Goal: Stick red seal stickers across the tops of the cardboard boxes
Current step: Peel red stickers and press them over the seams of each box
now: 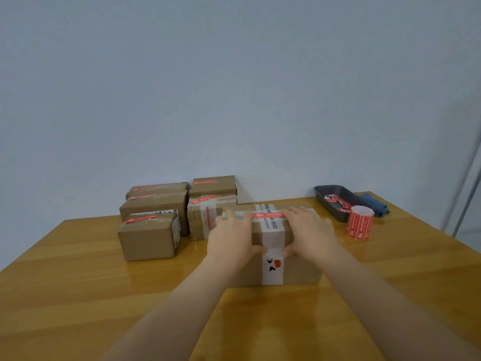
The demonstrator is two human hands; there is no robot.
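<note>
cardboard box (pixel 270 243) mid-table, long axis left-right, red seal sticker (pixel 268 215) along its top | left hand (pixel 230 237) and right hand (pixel 311 230) flat on top, fingers spread, thumbs on near face | sticker roll (pixel 360 222) upright right, dark tray (pixel 338 201) behind | 5 sealed boxes (pixel 156 204) far left | wooden table (pixel 78 282), plain pale wall (pixel 234 87)

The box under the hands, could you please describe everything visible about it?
The box is brown cardboard, wide and low, lying flat on the wooden table nearest the camera. A white printed tape band runs over its top and down its front face. A red seal sticker lies across the top, crossing that band. The left hand and right hand lie flat on the top, thumbs at the front edge, either side of the band.
</note>
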